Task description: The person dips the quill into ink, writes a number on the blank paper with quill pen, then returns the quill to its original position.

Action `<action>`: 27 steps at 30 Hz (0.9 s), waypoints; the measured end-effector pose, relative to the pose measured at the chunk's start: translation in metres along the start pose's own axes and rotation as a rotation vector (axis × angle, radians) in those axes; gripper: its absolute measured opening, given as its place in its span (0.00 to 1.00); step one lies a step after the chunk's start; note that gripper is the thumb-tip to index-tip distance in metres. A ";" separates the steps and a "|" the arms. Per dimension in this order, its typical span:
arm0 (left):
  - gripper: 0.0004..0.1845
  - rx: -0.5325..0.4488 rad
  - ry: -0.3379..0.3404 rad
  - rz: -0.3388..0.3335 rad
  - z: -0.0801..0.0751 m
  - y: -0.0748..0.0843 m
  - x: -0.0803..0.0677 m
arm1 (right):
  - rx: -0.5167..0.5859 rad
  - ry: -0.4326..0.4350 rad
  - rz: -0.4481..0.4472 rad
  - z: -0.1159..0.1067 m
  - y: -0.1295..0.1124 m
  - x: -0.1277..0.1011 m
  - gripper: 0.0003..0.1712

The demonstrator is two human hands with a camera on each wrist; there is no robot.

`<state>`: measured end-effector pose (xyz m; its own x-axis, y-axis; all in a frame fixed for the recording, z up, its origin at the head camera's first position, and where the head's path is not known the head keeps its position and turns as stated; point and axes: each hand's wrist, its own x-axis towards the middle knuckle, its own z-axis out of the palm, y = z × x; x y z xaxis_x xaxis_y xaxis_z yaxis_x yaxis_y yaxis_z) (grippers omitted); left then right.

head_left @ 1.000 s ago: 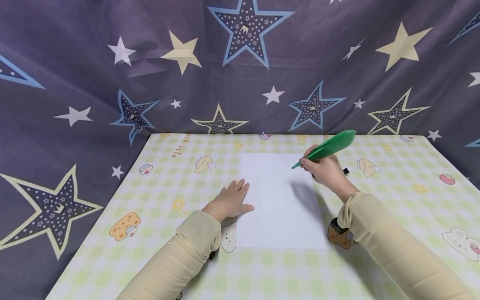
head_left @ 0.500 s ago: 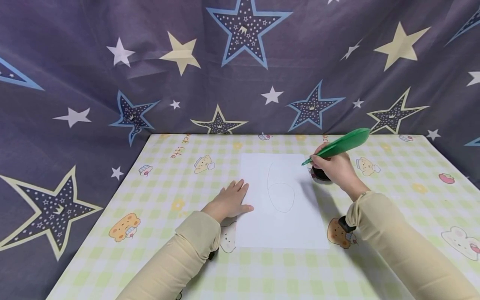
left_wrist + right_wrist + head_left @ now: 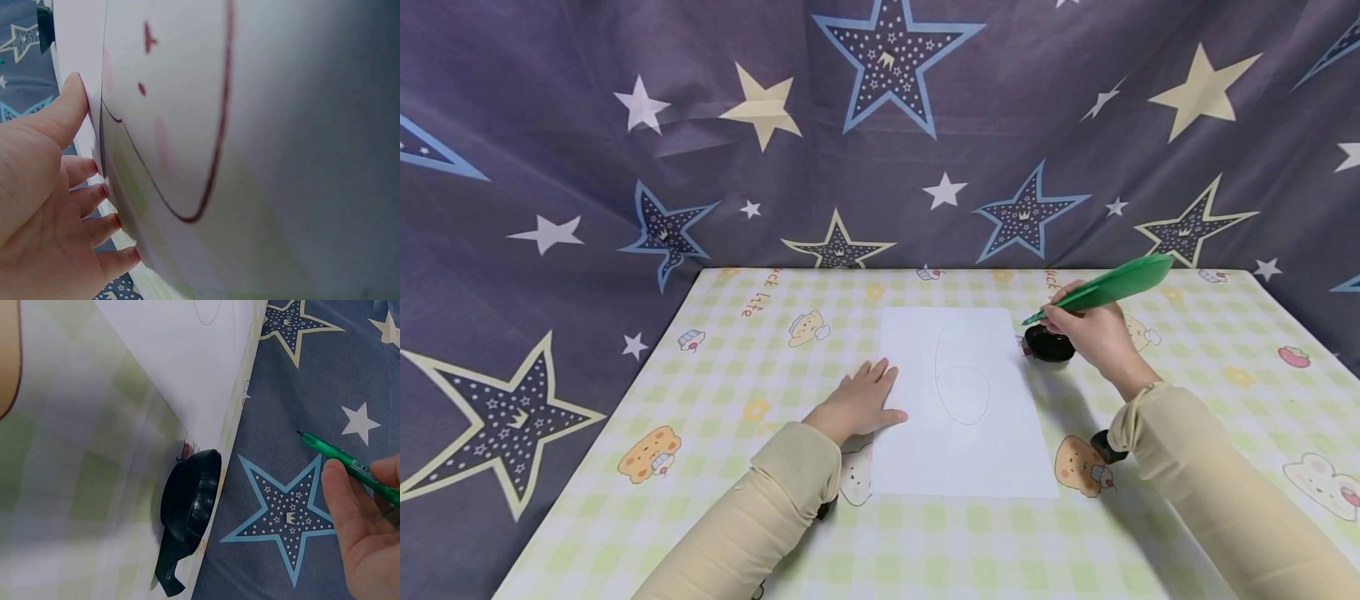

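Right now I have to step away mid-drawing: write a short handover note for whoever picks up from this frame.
Left hand: flat, pressing on the left edge of the white paper.
Right hand: holds the green feather pen lifted off the paper, tip in the air above the black ink pot, which sits just off the sheet's right edge.
Done: a tall oval outline with a smaller oval inside its lower part.
Left: whatever remains of the drawing; the rest of the sheet is blank.

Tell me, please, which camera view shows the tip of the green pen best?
The right wrist view: the green pen has its dark tip clear against the starry cloth. The head view shows the whole pen, tip tiny. The left wrist view shows none.
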<state>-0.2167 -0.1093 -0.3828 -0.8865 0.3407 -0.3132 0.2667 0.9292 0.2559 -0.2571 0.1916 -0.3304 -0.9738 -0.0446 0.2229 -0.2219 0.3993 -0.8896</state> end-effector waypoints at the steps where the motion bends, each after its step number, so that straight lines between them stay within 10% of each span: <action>1: 0.40 -0.001 0.000 0.001 0.000 0.000 0.000 | 0.002 0.001 0.004 -0.001 0.000 0.000 0.11; 27: 0.40 -0.006 0.001 -0.013 -0.001 0.002 -0.001 | -0.026 0.077 0.046 -0.025 0.019 -0.005 0.12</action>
<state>-0.2157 -0.1082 -0.3814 -0.8901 0.3289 -0.3156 0.2531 0.9325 0.2578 -0.2555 0.2224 -0.3378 -0.9760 0.0439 0.2131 -0.1751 0.4230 -0.8891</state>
